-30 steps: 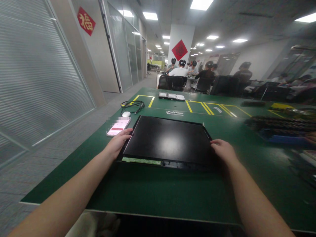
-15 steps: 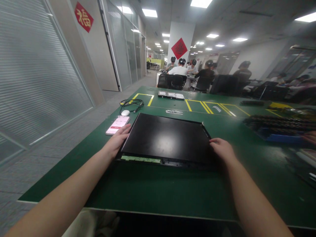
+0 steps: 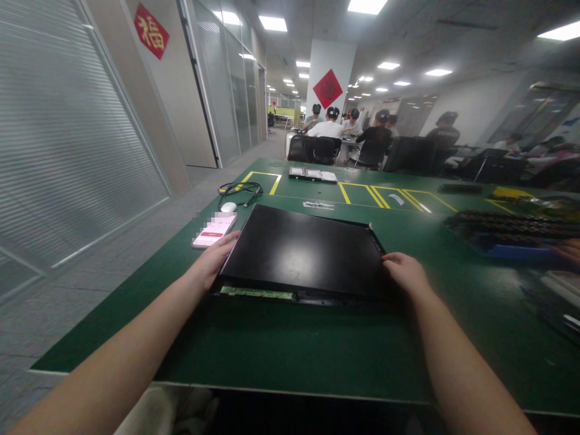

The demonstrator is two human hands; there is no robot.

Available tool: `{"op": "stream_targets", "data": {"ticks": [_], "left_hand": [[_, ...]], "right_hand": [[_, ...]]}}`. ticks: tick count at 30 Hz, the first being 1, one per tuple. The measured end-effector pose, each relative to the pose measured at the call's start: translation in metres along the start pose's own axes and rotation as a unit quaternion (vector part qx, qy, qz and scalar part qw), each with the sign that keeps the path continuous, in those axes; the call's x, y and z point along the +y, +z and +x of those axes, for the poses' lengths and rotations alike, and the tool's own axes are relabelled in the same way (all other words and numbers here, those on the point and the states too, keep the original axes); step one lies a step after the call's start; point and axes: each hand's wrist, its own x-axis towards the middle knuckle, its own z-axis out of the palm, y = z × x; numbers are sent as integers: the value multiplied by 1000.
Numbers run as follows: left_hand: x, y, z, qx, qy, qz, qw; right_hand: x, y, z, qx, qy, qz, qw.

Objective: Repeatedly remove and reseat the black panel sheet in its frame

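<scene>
A black LCD panel (image 3: 303, 254) lies over a shallow black frame on the green table, its near left side slightly raised. Below its near edge shows a strip of green circuit board (image 3: 256, 293). My left hand (image 3: 216, 260) grips the panel's left edge, fingers along the side and partly hidden. At the right edge, my right hand (image 3: 403, 270) pinches with thumb and forefinger; the other fingers are hidden beneath the hand.
Left of the panel are a lit phone (image 3: 214, 231), a white mouse (image 3: 229, 207) and a coiled black cable (image 3: 240, 193). Several drives (image 3: 312, 174) sit at the table's far side. A blue tray (image 3: 516, 251) of dark parts stands at right, near another person's hand (image 3: 568, 248).
The panel's near left edge has risen a little from the frame, and the gap over the circuit board is wider. Both hands stay at the same edges.
</scene>
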Motion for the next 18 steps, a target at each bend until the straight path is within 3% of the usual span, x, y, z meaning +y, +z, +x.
{"op": "stream_targets", "data": {"ticks": [9, 14, 18], "left_hand": [[4, -2, 0, -6, -8, 38, 999], [7, 2, -4, 39, 3, 28, 999], [4, -1, -8, 8, 26, 74, 997]], "right_hand": [[1, 1, 0, -7, -2, 6, 1000], [2, 2, 0, -12, -2, 22, 1000], [1, 3, -2, -10, -3, 18, 1000]]}}
